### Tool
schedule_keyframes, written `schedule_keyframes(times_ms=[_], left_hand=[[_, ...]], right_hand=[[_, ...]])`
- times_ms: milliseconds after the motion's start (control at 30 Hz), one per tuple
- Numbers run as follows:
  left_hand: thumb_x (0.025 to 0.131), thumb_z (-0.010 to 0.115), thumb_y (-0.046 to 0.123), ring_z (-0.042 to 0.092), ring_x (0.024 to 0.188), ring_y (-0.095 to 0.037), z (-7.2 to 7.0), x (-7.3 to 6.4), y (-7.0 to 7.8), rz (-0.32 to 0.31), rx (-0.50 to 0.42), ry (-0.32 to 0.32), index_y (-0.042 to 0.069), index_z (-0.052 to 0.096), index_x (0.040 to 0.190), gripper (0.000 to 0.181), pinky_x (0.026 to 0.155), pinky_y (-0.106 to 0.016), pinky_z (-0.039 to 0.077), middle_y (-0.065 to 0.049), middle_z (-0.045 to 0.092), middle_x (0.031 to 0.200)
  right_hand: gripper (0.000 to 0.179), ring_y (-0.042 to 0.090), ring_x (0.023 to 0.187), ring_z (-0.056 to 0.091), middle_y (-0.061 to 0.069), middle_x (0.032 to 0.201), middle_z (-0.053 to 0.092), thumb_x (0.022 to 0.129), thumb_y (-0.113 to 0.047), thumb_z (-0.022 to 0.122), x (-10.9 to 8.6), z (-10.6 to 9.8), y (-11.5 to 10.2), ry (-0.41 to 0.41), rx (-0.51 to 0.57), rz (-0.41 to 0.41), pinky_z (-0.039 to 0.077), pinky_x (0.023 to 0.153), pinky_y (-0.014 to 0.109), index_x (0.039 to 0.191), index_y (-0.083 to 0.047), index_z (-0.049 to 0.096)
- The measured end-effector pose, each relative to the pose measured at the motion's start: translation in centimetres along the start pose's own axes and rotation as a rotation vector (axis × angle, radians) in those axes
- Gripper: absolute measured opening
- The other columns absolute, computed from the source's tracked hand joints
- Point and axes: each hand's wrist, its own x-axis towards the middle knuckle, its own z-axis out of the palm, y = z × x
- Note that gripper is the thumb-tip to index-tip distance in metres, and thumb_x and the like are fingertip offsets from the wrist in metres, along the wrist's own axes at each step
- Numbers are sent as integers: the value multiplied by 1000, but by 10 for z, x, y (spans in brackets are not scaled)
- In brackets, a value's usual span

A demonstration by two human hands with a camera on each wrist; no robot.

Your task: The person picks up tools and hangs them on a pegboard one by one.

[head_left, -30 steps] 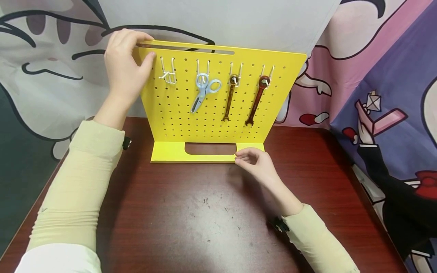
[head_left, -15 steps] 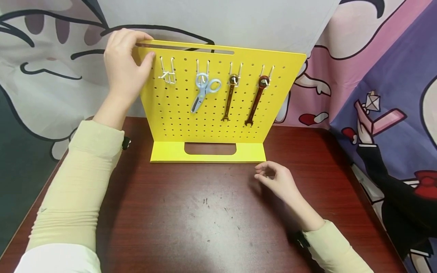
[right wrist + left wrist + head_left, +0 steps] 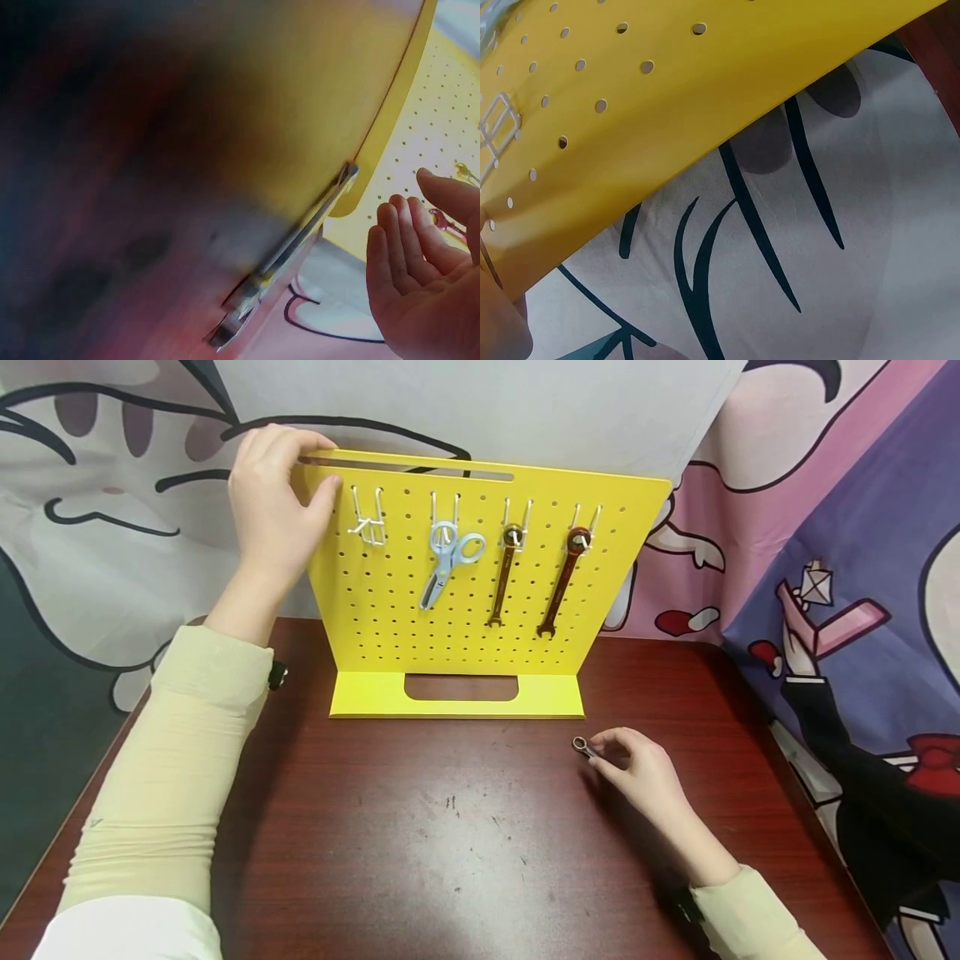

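Note:
My left hand (image 3: 273, 506) grips the top left corner of a yellow pegboard (image 3: 450, 639), fingers over its upper edge and thumb against the front. A bit of that hand (image 3: 502, 322) shows in the left wrist view. My right hand (image 3: 648, 777) hovers over the table, right of the board's foot. By its fingertips shows the ring end of a small combination wrench (image 3: 580, 745); the rest is hidden behind the hand. In the right wrist view the wrench (image 3: 292, 236) lies on the tabletop, apart from my loosely bent fingers (image 3: 405, 247).
White wire hooks (image 3: 369, 518) line the board's upper part. From them hang light blue scissors (image 3: 442, 564), a brownish wrench (image 3: 504, 581) and a longer dark red wrench (image 3: 561, 585). The board stands on a reddish-brown table (image 3: 420, 843), before a printed cloth backdrop (image 3: 112, 552).
My right hand has drawn back from the board's foot toward the right and nearer to me, uncovering the small wrench's ring end. The left hand stays at the board's corner.

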Motion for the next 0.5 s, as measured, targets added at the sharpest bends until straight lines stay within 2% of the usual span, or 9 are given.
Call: schedule_keyframes(times_ms=[133, 267, 500], left_hand=[[101, 70, 17, 58, 129, -27, 0, 0, 0, 2, -4, 4, 6, 75, 126, 27, 116, -30, 37, -10, 74, 129], [101, 70, 17, 59, 128, -27, 0, 0, -1, 5, -5, 7, 6, 75, 125, 27, 116, -30, 37, -11, 74, 128], [101, 70, 16, 59, 128, -27, 1, 0, -1, 5, -11, 15, 6, 75, 125, 27, 116, -31, 37, -11, 74, 127]], right_hand=[[25, 28, 92, 75, 9, 101, 77, 84, -1, 86, -4, -4, 6, 2, -53, -2, 63, 83, 45, 107, -5, 77], [26, 26, 92, 73, 7, 99, 78, 82, -4, 87, -6, -6, 13, -6, -114, -9, 58, 83, 43, 105, -7, 77], [24, 25, 90, 72, 5, 98, 77, 82, -6, 88, -8, -10, 20, -69, -125, 15, 54, 82, 42, 104, -9, 78]])
